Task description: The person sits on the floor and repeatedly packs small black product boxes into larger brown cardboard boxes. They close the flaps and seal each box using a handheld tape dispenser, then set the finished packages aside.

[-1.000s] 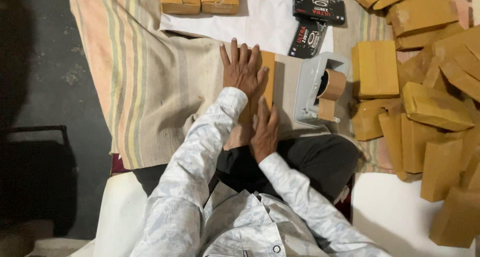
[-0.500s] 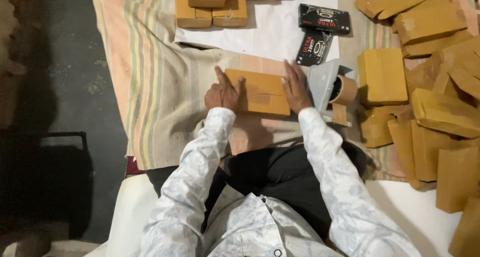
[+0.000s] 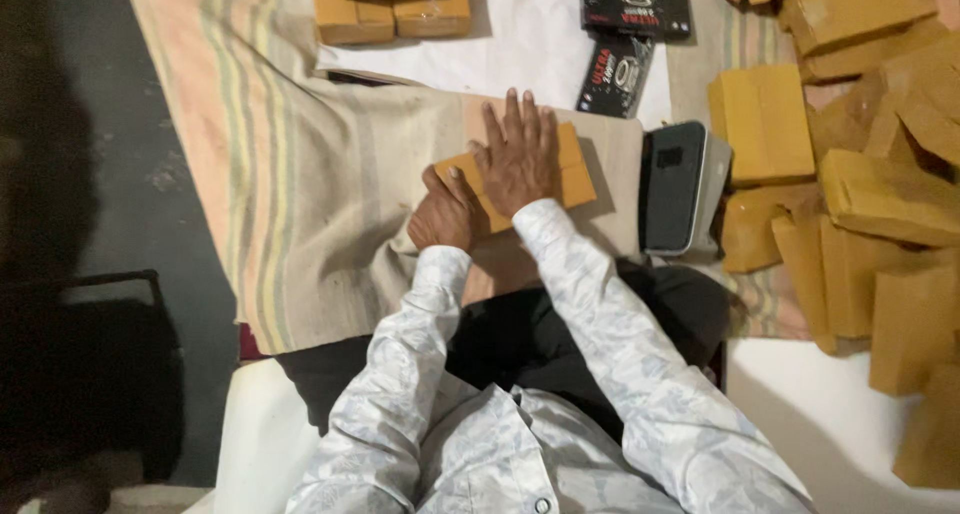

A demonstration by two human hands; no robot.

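1. On the striped cloth (image 3: 300, 204), near its middle, lies a flat brown-paper parcel (image 3: 575, 179).
2. The left hand (image 3: 445, 214) is closed around the parcel's near left corner, thumb on top.
3. The right hand (image 3: 520, 159) lies flat and open on the parcel, fingers spread, and grasps nothing.
4. To the right, a black tape dispenser (image 3: 680, 184) stands just beside the parcel, at the cloth's right edge.
5. Further right is a pile of yellow-brown packets (image 3: 870, 174); two black boxes (image 3: 625, 44) lie toward the far edge.
6. I judge that uneven pressing may crease the wrapping, and a sliding palm may push the parcel into the dispenser.
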